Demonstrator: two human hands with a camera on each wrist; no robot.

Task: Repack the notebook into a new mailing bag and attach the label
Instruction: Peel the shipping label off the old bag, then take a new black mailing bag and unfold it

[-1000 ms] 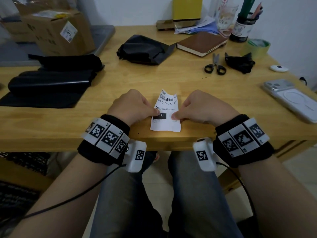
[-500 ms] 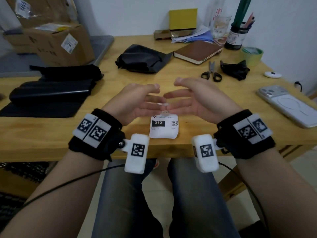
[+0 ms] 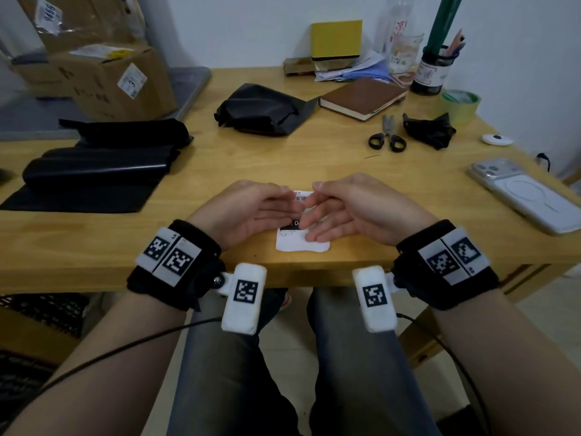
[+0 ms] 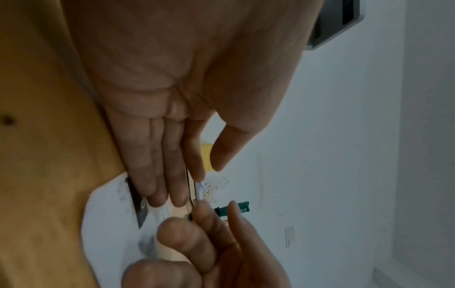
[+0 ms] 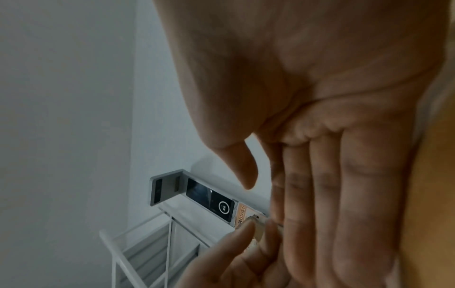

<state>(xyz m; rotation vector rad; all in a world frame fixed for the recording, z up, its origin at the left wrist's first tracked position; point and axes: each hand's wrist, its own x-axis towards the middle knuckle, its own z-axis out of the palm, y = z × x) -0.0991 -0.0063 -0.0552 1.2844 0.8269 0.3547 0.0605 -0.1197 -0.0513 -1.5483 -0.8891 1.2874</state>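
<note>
The white shipping label [image 3: 301, 245] lies flat near the table's front edge. My left hand [image 3: 257, 209] and right hand [image 3: 342, 212] stand on edge over it, palms facing each other, fingers straight, fingertips almost meeting. Neither hand holds anything. In the left wrist view the left fingers [image 4: 160, 171] reach over the label [image 4: 110, 214]; whether they touch it I cannot tell. The brown notebook [image 3: 361, 97] lies bare at the back right. A stack of flat black mailing bags [image 3: 94, 168] sits at the left, and a crumpled black bag [image 3: 261, 108] behind the middle.
Scissors [image 3: 386, 136], a small black plastic scrap [image 3: 429, 130] and a green tape roll [image 3: 460, 103] lie at the back right. A phone [image 3: 528, 196] rests at the right edge. Cardboard boxes [image 3: 103, 73] stand at the far left.
One second ago both hands pressed the label with curled fingers. They let go, lifted and opened, and have since dropped lower over the label.
</note>
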